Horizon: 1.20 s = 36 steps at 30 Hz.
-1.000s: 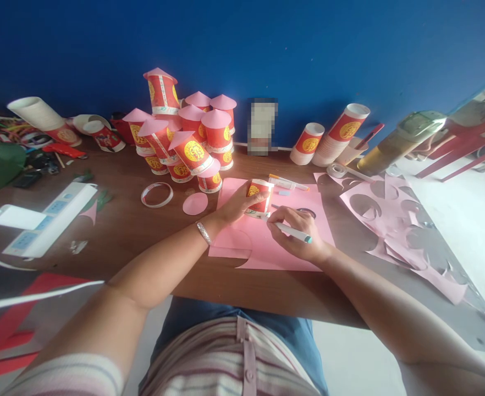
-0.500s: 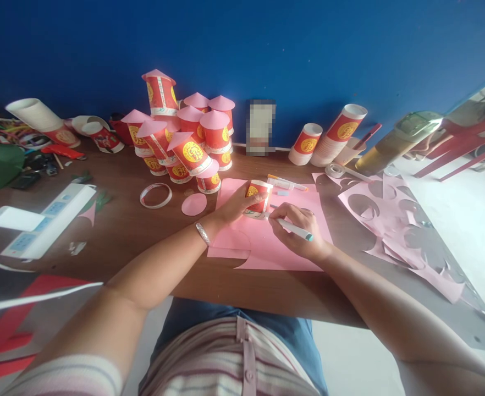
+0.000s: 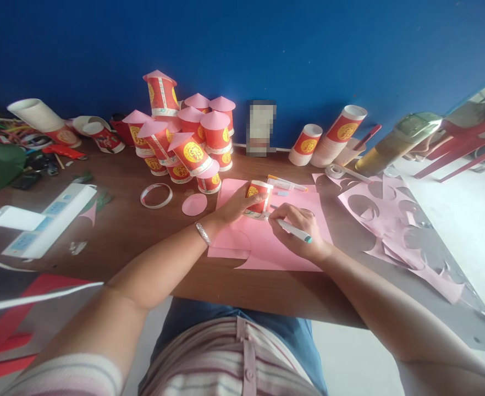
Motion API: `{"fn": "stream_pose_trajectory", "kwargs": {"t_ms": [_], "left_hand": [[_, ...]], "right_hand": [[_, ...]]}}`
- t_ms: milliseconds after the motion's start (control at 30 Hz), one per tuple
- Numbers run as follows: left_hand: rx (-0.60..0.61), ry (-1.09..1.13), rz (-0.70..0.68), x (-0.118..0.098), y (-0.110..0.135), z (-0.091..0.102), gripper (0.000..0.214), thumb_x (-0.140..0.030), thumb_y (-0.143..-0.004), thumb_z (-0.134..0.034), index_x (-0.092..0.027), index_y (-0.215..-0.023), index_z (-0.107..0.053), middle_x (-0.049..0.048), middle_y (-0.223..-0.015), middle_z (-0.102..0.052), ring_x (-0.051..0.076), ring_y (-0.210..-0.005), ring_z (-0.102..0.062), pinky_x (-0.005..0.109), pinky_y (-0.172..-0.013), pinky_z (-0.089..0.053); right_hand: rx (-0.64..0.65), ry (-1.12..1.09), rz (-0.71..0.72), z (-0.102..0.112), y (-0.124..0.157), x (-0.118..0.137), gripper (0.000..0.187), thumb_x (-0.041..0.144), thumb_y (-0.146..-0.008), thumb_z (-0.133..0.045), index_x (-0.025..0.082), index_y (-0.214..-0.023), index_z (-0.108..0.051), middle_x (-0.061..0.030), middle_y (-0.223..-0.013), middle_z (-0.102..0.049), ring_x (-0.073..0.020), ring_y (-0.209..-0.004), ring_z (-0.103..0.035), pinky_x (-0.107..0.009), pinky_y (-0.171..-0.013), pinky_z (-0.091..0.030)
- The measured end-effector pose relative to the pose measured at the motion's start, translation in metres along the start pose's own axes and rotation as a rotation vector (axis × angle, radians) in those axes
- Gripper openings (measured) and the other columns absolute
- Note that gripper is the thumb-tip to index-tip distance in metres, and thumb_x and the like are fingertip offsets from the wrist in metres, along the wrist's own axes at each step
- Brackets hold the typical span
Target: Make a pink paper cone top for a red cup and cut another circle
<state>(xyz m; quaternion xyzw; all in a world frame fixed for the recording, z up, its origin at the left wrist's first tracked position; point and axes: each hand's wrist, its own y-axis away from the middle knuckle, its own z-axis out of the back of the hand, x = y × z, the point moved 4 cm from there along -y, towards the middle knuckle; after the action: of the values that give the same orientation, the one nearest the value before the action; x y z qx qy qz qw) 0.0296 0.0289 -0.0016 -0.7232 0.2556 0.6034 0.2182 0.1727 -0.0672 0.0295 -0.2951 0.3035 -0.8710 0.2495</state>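
My left hand (image 3: 242, 202) is wrapped round a red paper cup (image 3: 262, 205) with a yellow emblem and a white band along its lower edge, where green marks show. A white marker (image 3: 293, 229) with a teal end is gripped in my right hand (image 3: 298, 231); its tip end meets the white band at the cup's lower right. Both hands are over a sheet of pink paper (image 3: 284, 258). An orange-and-white marker (image 3: 287, 183) and a small blue cap-like piece (image 3: 282, 193) lie just beyond the cup. Left of the sheet is a pink paper disc (image 3: 194, 204).
Red cups with pink cone tops (image 3: 189, 154) stand stacked at the back left, near a tape roll (image 3: 156, 196). A power strip (image 3: 48, 223) lies far left. Stacked cups (image 3: 337, 137), a gold-coloured bottle (image 3: 395, 144) and cut pink scraps (image 3: 407, 247) occupy the right.
Both hands keep nearly the same place and hold. The marker's teal end has shifted very slightly; the cup looks unmoved.
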Motion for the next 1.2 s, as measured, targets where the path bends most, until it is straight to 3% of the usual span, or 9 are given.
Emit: {"fn": "stream_pose_trajectory", "kwargs": {"t_ms": [300,967,1200], "left_hand": [[-0.011,0.106,0.040,0.0082,-0.0008,0.0041,0.059,-0.056,-0.077,-0.085,-0.017,-0.106,-0.053,0.0004,-0.089,-0.064,0.014,-0.075,-0.064,0.025,-0.067,-0.049],[-0.037,0.048,0.025,0.0055,0.0015,0.0032,0.053,-0.068,-0.088,-0.071,-0.019,-0.097,-0.052,-0.0031,-0.080,-0.055,0.011,-0.070,-0.056,0.024,-0.066,-0.047],[-0.009,0.045,0.016,0.0009,0.0025,-0.0011,0.056,-0.070,-0.085,-0.073,-0.018,-0.097,-0.054,-0.0026,-0.079,-0.056,0.012,-0.069,-0.057,0.025,-0.066,-0.049]], "right_hand": [[-0.026,0.002,0.010,0.0001,-0.0002,0.0005,0.014,0.011,-0.090,-0.058,0.024,-0.084,-0.059,0.0027,-0.072,-0.072,-0.0122,-0.057,-0.066,-0.024,-0.052,-0.040],[-0.028,0.028,-0.054,0.0004,0.0007,-0.0021,0.013,0.013,-0.088,-0.058,0.024,-0.082,-0.058,0.0028,-0.069,-0.072,-0.0127,-0.056,-0.065,-0.024,-0.053,-0.039],[0.012,0.003,-0.110,0.0004,0.0007,-0.0057,0.011,0.016,-0.091,-0.059,0.025,-0.085,-0.060,0.0007,-0.075,-0.075,-0.0143,-0.061,-0.068,-0.025,-0.056,-0.043]]}}
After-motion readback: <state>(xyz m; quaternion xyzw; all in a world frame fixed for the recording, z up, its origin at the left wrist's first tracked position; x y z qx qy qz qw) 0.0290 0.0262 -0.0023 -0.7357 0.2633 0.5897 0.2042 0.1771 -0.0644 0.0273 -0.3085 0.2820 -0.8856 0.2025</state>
